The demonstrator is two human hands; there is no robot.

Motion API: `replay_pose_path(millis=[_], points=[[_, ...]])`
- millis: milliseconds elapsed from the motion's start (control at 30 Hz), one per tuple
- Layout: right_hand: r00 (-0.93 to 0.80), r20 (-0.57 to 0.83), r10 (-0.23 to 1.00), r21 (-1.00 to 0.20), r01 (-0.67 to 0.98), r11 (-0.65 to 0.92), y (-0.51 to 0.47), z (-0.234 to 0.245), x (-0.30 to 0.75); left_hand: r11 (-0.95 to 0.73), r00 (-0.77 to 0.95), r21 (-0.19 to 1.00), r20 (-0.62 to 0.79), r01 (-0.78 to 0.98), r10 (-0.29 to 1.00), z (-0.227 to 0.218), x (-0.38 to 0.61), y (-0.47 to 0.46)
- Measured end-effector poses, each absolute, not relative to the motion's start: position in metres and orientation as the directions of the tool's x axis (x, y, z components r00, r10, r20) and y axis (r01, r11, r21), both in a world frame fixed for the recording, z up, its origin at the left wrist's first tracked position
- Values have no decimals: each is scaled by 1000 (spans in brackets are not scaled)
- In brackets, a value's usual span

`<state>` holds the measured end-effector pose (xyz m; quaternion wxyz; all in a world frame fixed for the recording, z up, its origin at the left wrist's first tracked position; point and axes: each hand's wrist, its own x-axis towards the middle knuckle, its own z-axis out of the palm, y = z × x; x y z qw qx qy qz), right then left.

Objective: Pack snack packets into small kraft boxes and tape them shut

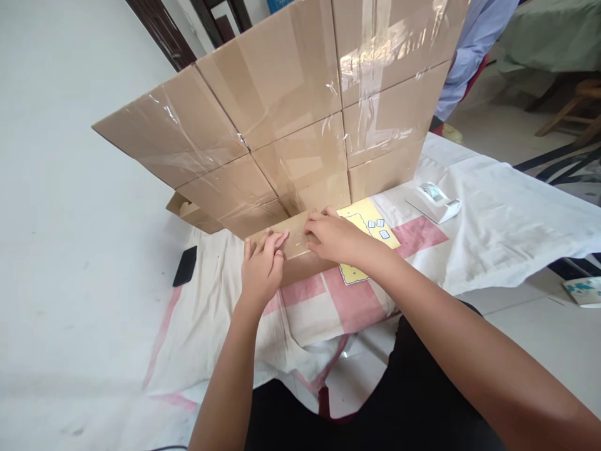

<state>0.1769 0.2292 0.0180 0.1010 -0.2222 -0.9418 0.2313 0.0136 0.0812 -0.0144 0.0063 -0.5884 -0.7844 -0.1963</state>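
Observation:
A long, low cardboard box (300,268) lies on the table in front of me, with clear tape shining on its top. My left hand (261,266) rests on the box's left end, fingers apart. My right hand (334,235) is on its right end, fingers bent and tips against the top; nothing shows in its grasp. Behind the box stands a tall cardboard panel (300,153), creased into squares and covered with strips of clear tape. A yellow printed sheet (354,274) lies beside the box, partly hidden under my right wrist.
A black phone (185,266) lies at the table's left edge by the white wall. To the right, a white tape dispenser (436,202) stands on the pink-and-white tablecloth (511,213). A person in a light blue sleeve (479,44) is beyond the panel. A wooden stool (575,106) stands farther back.

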Motion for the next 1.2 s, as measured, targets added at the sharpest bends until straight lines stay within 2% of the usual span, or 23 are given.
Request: replay_pose_path(millis=[167, 300, 367, 433, 533, 600, 667, 767, 967, 1200], points=[[-872, 93, 481, -464, 389, 796, 224, 17, 178, 280, -315, 174, 227, 944, 922, -14, 19, 86], [-867, 170, 468, -486, 339, 806, 224, 12, 187, 227, -234, 58, 236, 972, 943, -15, 17, 85], [-830, 224, 512, -531, 336, 778, 232, 8, 196, 200, -201, 27, 228, 979, 953, -15, 15, 84], [-752, 255, 608, -592, 375, 713, 249, 0, 211, 192, -191, 16, 225, 981, 956, -16, 15, 83], [-627, 148, 765, -600, 558, 573, 286, -20, 242, 200, -201, 30, 244, 979, 949, -17, 15, 82], [-568, 2, 823, -492, 716, 495, 310, -39, 263, 203, -208, 48, 258, 978, 944, -19, 15, 81], [-538, -108, 836, -356, 806, 473, 327, -58, 279, 193, -202, 62, 270, 979, 941, -21, 14, 81], [-577, -155, 802, -269, 806, 528, 338, -82, 291, 179, -192, 71, 294, 981, 936, -24, 13, 80], [-632, -117, 766, -335, 751, 569, 340, -98, 291, 193, -200, 53, 319, 980, 926, -28, 11, 80], [-647, -198, 736, -351, 748, 563, 333, -86, 290, 199, -209, 63, 318, 978, 925, -27, 9, 82]])
